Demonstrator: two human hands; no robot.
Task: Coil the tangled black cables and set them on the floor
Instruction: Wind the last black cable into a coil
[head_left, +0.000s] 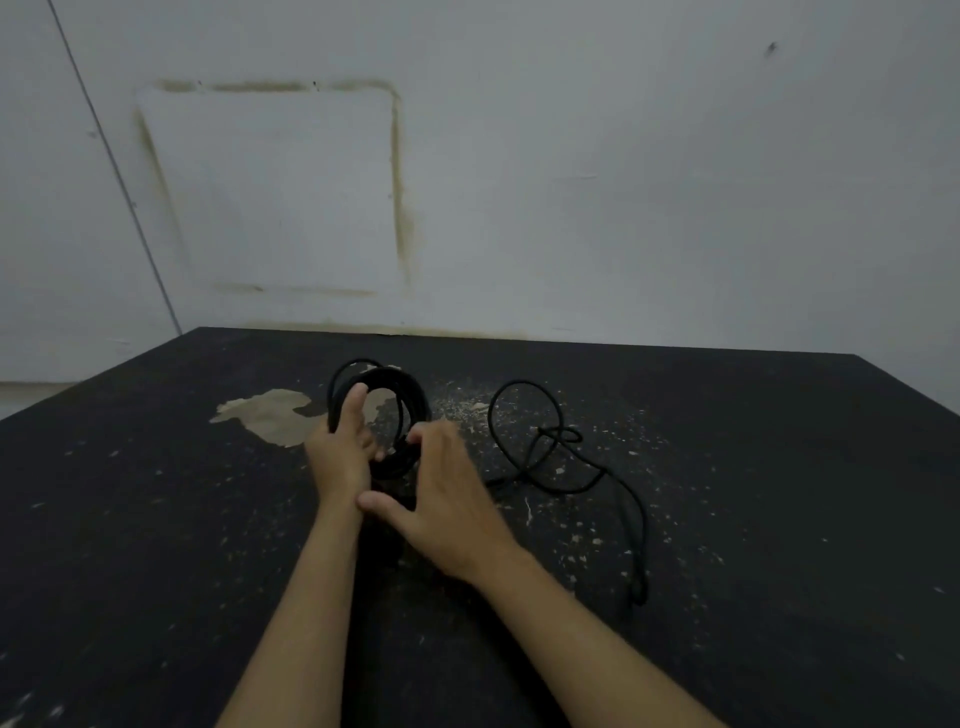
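Dark speckled floor (156, 519) beneath a stained white wall (623, 182): left hand (340, 457) grips the mostly wound coil (410, 387), right hand (441, 493) pinches its near edge, while a tangled cable tail (558, 436), right of the coil, seems left to wind.

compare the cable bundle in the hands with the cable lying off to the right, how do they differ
The coiled bundle is wound into tight stacked rings; the loose cable sprawls in one open loop with a knot-like tangle and a long tail.
The coiled bundle stands upright, held by the left hand with the right hand at its base; the loose cable lies untouched on the dark floor.
Both are thin black cable.
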